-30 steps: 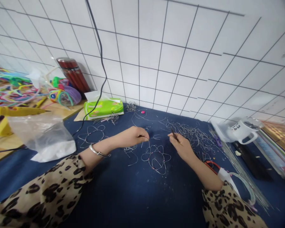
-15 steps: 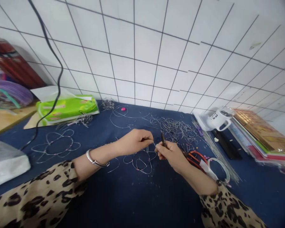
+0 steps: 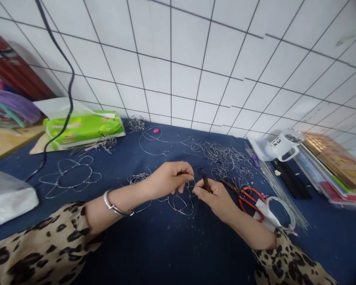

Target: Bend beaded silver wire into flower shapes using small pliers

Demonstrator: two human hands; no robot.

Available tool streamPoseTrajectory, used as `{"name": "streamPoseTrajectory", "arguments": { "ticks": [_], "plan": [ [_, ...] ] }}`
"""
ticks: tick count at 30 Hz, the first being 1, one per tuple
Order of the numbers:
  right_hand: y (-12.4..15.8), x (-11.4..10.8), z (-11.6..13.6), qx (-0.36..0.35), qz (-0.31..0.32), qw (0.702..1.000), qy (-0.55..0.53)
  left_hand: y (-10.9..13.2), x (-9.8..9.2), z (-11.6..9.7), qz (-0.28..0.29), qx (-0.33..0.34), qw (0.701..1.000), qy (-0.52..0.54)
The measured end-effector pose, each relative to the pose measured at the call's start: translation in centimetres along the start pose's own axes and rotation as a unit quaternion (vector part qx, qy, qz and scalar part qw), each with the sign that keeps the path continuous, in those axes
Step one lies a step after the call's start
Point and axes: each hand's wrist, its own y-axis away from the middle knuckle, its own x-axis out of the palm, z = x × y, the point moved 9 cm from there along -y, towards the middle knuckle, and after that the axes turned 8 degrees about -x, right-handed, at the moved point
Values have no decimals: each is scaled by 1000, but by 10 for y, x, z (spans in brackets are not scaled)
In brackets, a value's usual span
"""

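Note:
My left hand (image 3: 173, 177) is closed in a pinch on a thin silver wire (image 3: 195, 180) near the middle of the table. Close beside it, my right hand (image 3: 215, 198) is wrapped round dark pliers (image 3: 206, 182), their tip pointing up and away. Its thumb and forefinger come together at the same wire; the pliers' handles are hidden in the palm. Just below the hands is a looped wire flower (image 3: 180, 205) with small pink beads. A larger beaded wire flower (image 3: 74, 177) lies flat at the left.
Tangled wire scraps (image 3: 228, 156) spread behind my right hand. Red-handled scissors (image 3: 249, 202), a clear ring-shaped coil (image 3: 284, 213) and straight wires (image 3: 280, 186) lie to the right, near a white mug (image 3: 286, 144). A green tissue pack (image 3: 84, 127) and plastic bag (image 3: 10, 200) are left.
The view has shifted slightly. My hands have stayed close together on the wire, and the pliers' tip now stands nearer my right fingers. More of the scissors and of a wire coil behind my left wrist shows.

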Motion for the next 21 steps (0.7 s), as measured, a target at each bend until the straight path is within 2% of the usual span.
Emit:
{"name": "streamPoseTrajectory", "arguments": {
  "ticks": [4, 12, 21],
  "plan": [
    [2, 1, 2, -14, -4, 1000, 1, -2, 5, 8, 18, -27, 997, 69],
    [2, 3, 7, -34, 1, 999, 24, 0, 12, 7, 31, -39, 983, 177],
    [0, 5, 7, -38, 4, 998, 41, -1, 15, 12, 43, -45, 969, 241]
  ]
}}
